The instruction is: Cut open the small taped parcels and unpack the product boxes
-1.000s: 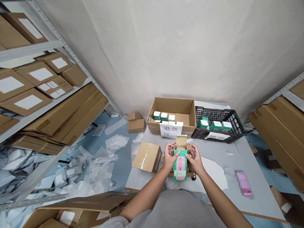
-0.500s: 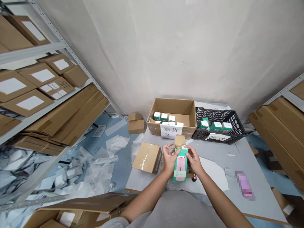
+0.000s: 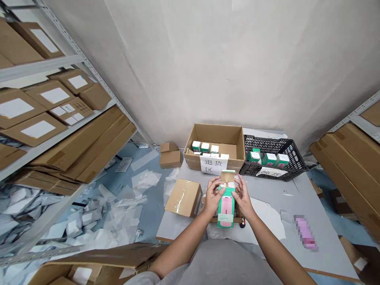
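A green box with a pink picture on its front stands upright between my hands, its top flap raised and tilted back. My left hand grips its left side, thumb on the front near the top edge. On the right side my right hand holds it the same way. Behind and below the box, partly hidden, is an open brown carton on the table. A taped brown carton sits to the left of my left hand.
At the table's back stand a labelled cardboard box and a black crate, both holding several green-and-white boxes. A blurred pink item lies on the right of the table. Shelves with cartons rise at left.
The green box's top flap has opened wider and stands up, with white side flaps now showing. My fingers have shifted slightly around the box's top.
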A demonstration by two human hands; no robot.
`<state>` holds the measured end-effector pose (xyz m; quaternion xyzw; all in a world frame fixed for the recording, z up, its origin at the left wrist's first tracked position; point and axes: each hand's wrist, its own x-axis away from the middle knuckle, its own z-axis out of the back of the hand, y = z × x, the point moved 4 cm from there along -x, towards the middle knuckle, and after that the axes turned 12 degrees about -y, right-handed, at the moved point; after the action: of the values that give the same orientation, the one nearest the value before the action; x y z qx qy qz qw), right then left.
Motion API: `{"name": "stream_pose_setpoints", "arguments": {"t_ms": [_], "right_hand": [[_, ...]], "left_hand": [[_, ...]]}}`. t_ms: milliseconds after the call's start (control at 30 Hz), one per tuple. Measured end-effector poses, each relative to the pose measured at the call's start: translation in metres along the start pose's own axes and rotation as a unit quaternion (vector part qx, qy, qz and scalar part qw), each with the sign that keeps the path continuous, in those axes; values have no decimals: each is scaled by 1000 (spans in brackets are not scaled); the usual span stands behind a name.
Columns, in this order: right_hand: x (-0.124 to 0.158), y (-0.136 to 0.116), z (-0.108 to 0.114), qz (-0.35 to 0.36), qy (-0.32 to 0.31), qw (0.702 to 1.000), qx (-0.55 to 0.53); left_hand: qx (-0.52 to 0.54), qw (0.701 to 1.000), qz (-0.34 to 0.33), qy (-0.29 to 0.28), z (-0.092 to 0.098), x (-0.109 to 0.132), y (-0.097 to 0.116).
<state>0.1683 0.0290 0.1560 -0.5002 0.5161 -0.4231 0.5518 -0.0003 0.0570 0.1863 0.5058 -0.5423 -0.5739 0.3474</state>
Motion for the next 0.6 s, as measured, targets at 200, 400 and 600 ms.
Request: {"name": "stream_pose_setpoints", "arguments": {"t_ms": [200, 400, 600], "right_hand": [[-4, -1, -1, -31, -14, 999, 21], [-3, -13, -3, -22, -24, 995, 89], [-5, -17, -7, -7, 0, 993, 117]], "left_hand": [[70, 997, 22, 20, -6, 0, -9], [23, 998, 42, -35, -7, -2, -4], [-25, 998, 44, -46, -9, -1, -10]]}}
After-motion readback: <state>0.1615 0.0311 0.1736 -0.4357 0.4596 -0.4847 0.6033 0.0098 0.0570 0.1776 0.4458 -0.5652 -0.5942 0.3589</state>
